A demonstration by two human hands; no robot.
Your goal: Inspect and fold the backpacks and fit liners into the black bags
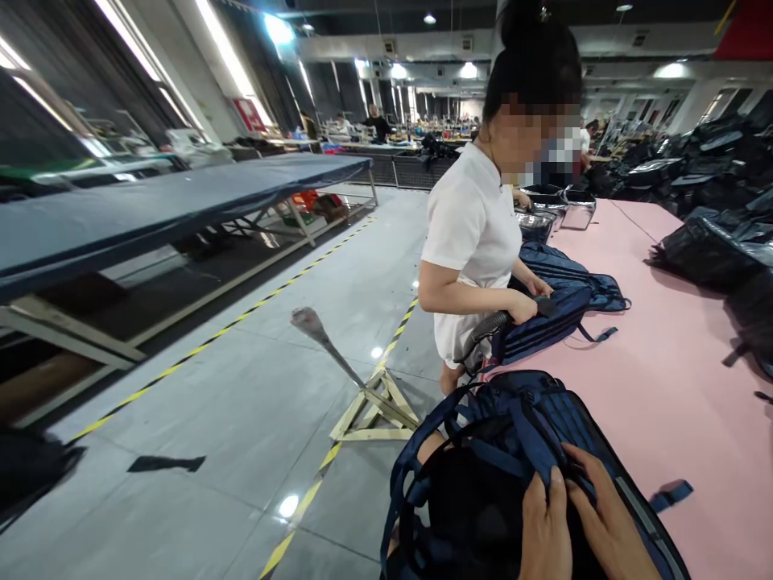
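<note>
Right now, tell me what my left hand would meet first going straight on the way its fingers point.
The blue strap comes first: it is right at the fingertips of your left hand. Past it seems to be the rest of the blue bag, though depth there is unclear.

Windows point(230, 56) glare at upper left; ceiling lamps point(469, 70) glow along the top; lower-left floor point(241, 403) glints; edges stretch.

Left fingers point(557, 490) forward; right fingers point(594, 469) alongside
</note>
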